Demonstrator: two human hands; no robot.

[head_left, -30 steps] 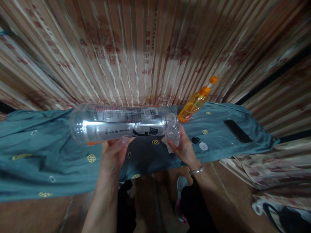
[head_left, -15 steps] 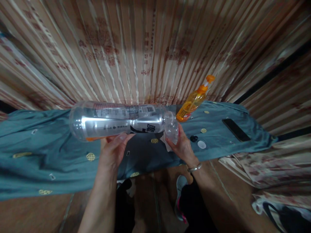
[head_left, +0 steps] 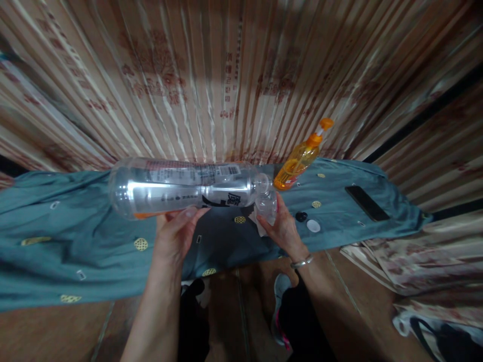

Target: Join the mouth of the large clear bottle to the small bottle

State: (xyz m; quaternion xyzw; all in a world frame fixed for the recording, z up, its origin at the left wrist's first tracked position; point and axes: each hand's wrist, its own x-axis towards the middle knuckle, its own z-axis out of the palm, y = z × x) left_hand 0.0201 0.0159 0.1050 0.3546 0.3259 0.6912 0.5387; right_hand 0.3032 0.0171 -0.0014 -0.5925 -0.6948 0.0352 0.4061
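Observation:
A large clear plastic bottle (head_left: 171,188) with a silver label lies level in the air, its neck toward the right. My left hand (head_left: 175,229) supports it from below, with the thumb along its near side; the other fingers are mostly hidden. At the bottle's mouth, my right hand (head_left: 281,223) grips a small clear plastic cup-like piece (head_left: 267,205); its exact kind is unclear. A piece of white tissue (head_left: 259,226) shows under that hand. Just beyond stands a pump bottle (head_left: 296,166) holding orange-yellow liquid.
A teal patterned cloth (head_left: 105,241) covers the narrow table. To the right lie a dark phone (head_left: 366,202), a small black item (head_left: 301,216) and a white round cap (head_left: 313,225). A pleated curtain (head_left: 181,85) hangs behind.

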